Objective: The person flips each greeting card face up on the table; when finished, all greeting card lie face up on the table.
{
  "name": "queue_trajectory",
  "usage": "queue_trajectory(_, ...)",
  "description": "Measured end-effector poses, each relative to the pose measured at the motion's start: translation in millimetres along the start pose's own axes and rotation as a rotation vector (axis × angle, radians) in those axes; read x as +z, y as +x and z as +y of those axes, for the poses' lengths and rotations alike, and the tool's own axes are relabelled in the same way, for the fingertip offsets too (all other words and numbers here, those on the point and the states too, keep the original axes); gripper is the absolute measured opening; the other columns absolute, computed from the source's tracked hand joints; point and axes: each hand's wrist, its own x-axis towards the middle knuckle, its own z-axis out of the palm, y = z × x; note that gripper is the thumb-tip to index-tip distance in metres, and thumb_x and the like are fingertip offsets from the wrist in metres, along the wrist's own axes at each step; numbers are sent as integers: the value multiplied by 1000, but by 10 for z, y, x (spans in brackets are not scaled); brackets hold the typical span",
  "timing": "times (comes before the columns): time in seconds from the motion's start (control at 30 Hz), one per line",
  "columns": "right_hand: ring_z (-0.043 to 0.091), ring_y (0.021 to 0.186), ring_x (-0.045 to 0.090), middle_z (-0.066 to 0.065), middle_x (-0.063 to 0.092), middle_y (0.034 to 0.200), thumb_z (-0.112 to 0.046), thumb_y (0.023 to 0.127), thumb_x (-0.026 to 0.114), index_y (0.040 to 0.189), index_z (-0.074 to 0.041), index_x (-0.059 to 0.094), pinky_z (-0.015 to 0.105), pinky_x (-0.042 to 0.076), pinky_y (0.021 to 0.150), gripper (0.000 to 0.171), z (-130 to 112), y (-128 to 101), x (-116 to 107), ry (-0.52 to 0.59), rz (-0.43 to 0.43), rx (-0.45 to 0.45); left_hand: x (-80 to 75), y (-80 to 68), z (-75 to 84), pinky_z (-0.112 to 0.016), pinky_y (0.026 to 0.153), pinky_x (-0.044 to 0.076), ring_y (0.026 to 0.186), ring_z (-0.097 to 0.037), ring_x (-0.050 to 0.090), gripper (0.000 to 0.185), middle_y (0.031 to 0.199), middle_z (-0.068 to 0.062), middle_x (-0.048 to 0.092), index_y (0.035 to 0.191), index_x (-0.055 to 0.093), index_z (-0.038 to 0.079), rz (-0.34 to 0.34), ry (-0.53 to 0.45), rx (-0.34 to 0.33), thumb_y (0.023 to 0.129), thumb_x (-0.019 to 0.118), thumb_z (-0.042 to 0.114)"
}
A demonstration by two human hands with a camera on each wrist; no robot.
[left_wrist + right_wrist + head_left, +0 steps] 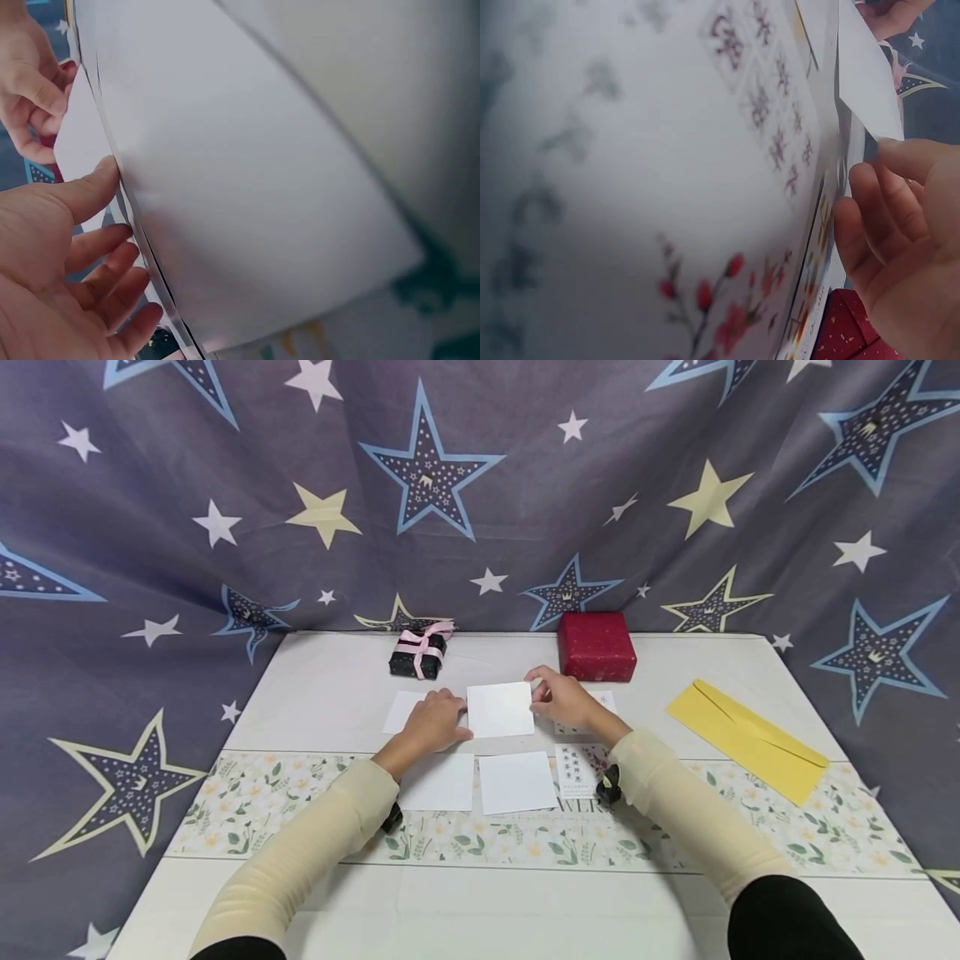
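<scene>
A blank white square card (500, 710) lies between the two hands in the head view. My right hand (562, 697) pinches it at its right edge, the thumb on a corner in the right wrist view. At the card's left edge, my left hand (435, 722) holds it with thumb and bent fingers; the exact contact is partly hidden. Two more blank cards, the near left card (438, 782) and the near middle card (517, 782), lie below. Another white card (400, 712) is partly covered by the left hand. A printed card (576, 772) with characters and red blossoms lies under the right wrist.
Behind the cards stand a black gift box (417, 656) with a pink ribbon and a dark red box (596, 647). A yellow envelope (748, 739) lies to the right. Another printed card (604, 700) is partly hidden by the right hand. A star-patterned cloth (517, 468) hangs behind the table.
</scene>
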Motion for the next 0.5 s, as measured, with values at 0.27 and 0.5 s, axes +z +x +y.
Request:
queue_trajectory(0.27, 16, 85, 61, 5, 69, 102, -12, 95, 68, 127, -12, 53, 31, 52, 80, 36, 18, -99, -32, 29, 30, -7, -14, 6, 8, -43, 81, 52, 91, -24, 62, 21, 97, -6, 67, 96, 72, 12, 76, -68, 43, 89, 78, 30)
queue_trajectory(0.5, 15, 83, 63, 4, 73, 95, -14, 96, 68, 118, -11, 65, 32, 52, 81, 23, 10, -167, -63, 60, 71, -79, -61, 13, -19, -35, 68, 51, 75, -17, 60, 13, 85, -1, 66, 86, 71, 16, 149, -167, 52, 94, 72, 26)
